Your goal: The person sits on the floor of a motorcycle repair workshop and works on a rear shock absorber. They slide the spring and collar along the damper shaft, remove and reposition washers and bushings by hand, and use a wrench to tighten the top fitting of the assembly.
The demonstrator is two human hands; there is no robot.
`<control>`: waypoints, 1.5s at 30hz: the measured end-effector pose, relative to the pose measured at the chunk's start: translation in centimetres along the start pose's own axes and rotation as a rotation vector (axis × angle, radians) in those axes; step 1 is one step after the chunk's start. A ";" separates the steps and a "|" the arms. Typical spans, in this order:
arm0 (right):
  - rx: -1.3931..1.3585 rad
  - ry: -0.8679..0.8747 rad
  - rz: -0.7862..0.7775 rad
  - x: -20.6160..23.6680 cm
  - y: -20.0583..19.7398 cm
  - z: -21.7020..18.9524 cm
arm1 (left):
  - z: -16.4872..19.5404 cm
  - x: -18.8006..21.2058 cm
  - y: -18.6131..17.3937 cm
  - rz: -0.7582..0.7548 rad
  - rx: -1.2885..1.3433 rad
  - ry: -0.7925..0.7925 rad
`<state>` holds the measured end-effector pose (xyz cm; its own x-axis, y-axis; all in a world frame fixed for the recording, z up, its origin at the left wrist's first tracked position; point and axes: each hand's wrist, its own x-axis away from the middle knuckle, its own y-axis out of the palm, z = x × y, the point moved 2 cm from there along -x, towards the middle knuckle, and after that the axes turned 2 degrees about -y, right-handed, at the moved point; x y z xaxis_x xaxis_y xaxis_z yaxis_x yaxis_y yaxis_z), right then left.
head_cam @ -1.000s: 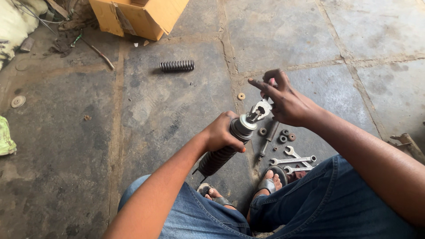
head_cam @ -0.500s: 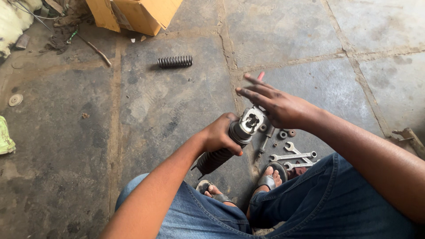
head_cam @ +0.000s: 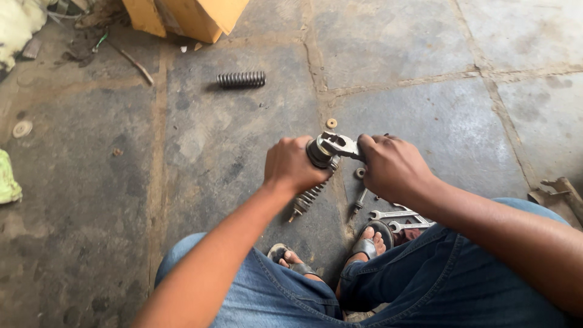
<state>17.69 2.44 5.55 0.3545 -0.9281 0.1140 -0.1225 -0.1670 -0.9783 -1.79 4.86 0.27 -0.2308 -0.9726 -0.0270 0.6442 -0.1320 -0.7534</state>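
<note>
We hold the shock absorber (head_cam: 316, 167) over the floor (head_cam: 425, 54), left hand (head_cam: 293, 165) closed round its body, right hand (head_cam: 392, 167) fist-tight on its top mount; one spring (head_cam: 242, 79) lies off, wrenches (head_cam: 398, 218) unused

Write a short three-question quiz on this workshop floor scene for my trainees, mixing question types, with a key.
1. True or false: the left hand grips the shock absorber.
2. The loose coil spring lies nearest to: A) the yellow cardboard box B) the spanners C) the sandals
3. What does the right hand hold against the absorber's top end?

Key: 1 true; 2 A; 3 a metal tool.
</note>
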 end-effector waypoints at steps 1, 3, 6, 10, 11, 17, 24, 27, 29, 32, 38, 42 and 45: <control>0.009 -0.079 0.023 -0.2 0.2 -0.1 | -0.2 -0.2 -0.4 0.008 -0.025 0.049; 0.020 -0.224 0.080 -1.4 0.4 0.5 | -0.9 -0.6 -0.9 -0.045 0.004 0.145; 0.085 -0.537 0.361 -3.2 0.6 2.0 | -1.5 -0.9 -0.6 -0.134 0.057 0.266; 0.081 -0.635 0.381 -4.0 1.1 3.5 | -1.7 -1.3 1.2 -0.357 0.005 0.177; 0.066 -0.641 0.369 -3.9 1.1 3.7 | -1.7 -1.3 1.3 -0.344 0.003 0.187; 0.014 -0.628 0.380 -2.7 1.1 3.6 | -1.1 -1.1 0.9 -0.299 -0.054 0.188; 0.083 -0.456 0.360 -2.3 1.4 3.2 | 0.3 -0.5 -0.9 -0.037 -0.104 0.187; 0.057 -0.427 0.376 -2.2 1.3 2.3 | 0.7 0.0 -1.1 0.149 -0.124 0.158; 0.087 -0.257 0.278 -2.0 1.7 1.7 | 1.0 0.2 -0.8 0.252 -0.139 0.127; 0.031 -0.082 0.195 -1.1 2.7 0.8 | 0.9 0.2 -0.6 0.347 -0.182 0.116; 0.082 -0.233 0.241 -2.3 3.2 1.7 | -0.9 -0.3 -0.7 0.076 -0.163 0.159; 0.203 -0.499 0.422 -4.2 2.1 2.9 | -1.0 -0.5 -0.6 -0.075 -0.118 0.264; 0.194 -0.644 0.443 -4.2 1.1 3.5 | -0.5 -0.3 -0.4 -0.238 -0.195 0.290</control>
<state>19.32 7.37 3.40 0.7827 -0.5108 -0.3556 -0.2345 0.2873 -0.9287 -2.33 5.27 0.28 -0.5703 -0.8214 -0.0003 0.4045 -0.2806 -0.8704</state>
